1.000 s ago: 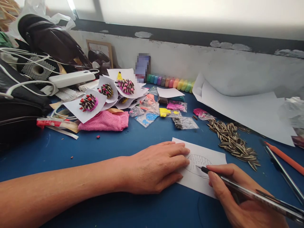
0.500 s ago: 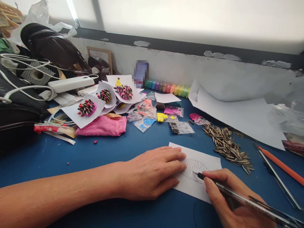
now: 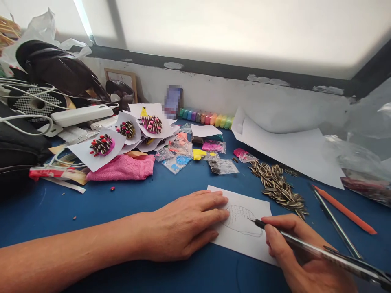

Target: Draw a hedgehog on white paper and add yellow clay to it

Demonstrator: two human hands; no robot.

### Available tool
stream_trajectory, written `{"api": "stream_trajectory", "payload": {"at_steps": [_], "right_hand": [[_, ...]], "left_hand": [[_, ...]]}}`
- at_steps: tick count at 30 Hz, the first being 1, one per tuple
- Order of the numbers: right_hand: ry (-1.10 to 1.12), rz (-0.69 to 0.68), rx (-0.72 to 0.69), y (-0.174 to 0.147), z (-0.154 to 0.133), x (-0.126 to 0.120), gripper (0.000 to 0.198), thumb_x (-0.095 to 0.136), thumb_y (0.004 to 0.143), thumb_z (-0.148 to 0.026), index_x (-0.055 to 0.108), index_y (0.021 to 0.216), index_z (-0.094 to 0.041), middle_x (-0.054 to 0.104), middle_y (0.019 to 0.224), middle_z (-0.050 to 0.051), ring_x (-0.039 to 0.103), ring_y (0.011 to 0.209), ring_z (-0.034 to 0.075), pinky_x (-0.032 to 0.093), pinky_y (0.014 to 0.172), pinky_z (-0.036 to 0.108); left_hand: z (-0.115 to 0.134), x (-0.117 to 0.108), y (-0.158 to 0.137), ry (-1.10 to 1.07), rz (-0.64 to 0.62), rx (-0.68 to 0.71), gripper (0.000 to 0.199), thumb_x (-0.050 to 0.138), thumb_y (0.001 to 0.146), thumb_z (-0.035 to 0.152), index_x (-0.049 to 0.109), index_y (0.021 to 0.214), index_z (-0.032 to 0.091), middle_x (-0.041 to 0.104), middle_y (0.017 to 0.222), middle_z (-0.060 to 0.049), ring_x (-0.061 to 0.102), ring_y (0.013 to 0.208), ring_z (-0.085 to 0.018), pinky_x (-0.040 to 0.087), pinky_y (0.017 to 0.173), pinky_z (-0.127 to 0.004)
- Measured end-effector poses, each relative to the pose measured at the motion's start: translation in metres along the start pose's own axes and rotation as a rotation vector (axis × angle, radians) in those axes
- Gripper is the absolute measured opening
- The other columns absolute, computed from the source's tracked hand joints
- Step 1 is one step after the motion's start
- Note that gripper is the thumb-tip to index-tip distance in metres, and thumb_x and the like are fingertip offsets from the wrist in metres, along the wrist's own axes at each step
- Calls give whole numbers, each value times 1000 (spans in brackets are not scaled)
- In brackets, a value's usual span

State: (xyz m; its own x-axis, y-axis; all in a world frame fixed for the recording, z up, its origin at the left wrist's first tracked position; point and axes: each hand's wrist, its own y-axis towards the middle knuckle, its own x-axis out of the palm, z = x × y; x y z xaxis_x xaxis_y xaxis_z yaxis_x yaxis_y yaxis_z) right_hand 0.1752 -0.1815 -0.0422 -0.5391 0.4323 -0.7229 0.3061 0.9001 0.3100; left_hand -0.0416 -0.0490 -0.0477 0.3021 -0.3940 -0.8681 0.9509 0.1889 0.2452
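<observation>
A small white sheet of paper (image 3: 235,240) lies on the blue table, bearing a rounded outline drawn in ink with rows of short marks in its upper part. My left hand (image 3: 186,224) rests flat on the sheet's left side, fingers stretched out and holding nothing. Between the thumb and fingers of my right hand (image 3: 302,248) is a clear-barrelled pen (image 3: 308,244), its tip close to the drawing's right side. Whether the tip touches the paper I cannot tell. Beyond the sheet sits a heap of striped sunflower seeds (image 3: 279,185).
An orange marker (image 3: 345,209) and another pen (image 3: 336,221) lie right. Clay bags (image 3: 177,161), a pink cloth (image 3: 122,167) and papers with seed-studded clay figures (image 3: 102,145) are at left and back. A large white sheet (image 3: 287,142) leans against the wall.
The whole view has shifted, so things sit farther left. The pen tip has moved right across the drawing, and my left hand stays on the paper.
</observation>
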Motion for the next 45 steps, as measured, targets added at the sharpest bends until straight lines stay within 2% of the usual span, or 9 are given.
{"api": "stream_trajectory", "payload": {"at_steps": [4,9,14,22,29,41,45], "right_hand": [[-6,9,-33,1,-3,1,18,60,86,-42,66,80,-26,67,62,-4,63,49,13,50,45,21],[78,70,37,-2,-13,10,21,57,88,-43,63,76,-26,62,61,-5,54,48,12,48,49,22],[85,58,24,-5,-17,12,23,55,90,-44,62,78,-26,64,66,-3,58,57,14,47,51,23],[59,55,22,-4,-9,13,19,58,88,-43,65,81,-27,69,73,-3,65,62,15,51,55,23],[-35,-38,-109,-1,3,6,17,59,89,-40,69,87,-27,75,77,-2,73,67,16,57,57,21],[-21,-51,-100,2,1,10,17,57,90,-41,68,88,-28,75,78,-3,73,67,15,56,56,19],[-38,-80,-136,4,2,9,13,59,90,-37,68,90,-28,76,79,-4,74,67,14,56,56,18]], "left_hand": [[0,0,0,16,-22,-6,38,46,100,25,53,136,13,46,149,-18,43,140,-28,35,117,-44],[0,-1,-2,23,-69,0,37,41,102,23,57,136,24,41,155,-12,36,145,-29,31,119,-49],[-1,-2,-1,34,-74,40,38,44,99,17,60,133,26,46,151,-13,35,144,-34,34,115,-54],[-1,0,-2,59,-90,43,38,42,99,16,60,132,27,46,151,-11,34,145,-33,32,117,-52],[0,-2,0,54,-63,48,41,42,100,19,55,138,25,48,150,-13,37,143,-32,33,116,-51],[-1,-2,0,73,-119,33,43,40,100,18,54,139,28,44,152,-11,32,146,-33,30,118,-51],[-1,-2,0,67,-125,30,44,40,99,17,54,139,27,44,152,-11,32,146,-33,31,117,-52]]}}
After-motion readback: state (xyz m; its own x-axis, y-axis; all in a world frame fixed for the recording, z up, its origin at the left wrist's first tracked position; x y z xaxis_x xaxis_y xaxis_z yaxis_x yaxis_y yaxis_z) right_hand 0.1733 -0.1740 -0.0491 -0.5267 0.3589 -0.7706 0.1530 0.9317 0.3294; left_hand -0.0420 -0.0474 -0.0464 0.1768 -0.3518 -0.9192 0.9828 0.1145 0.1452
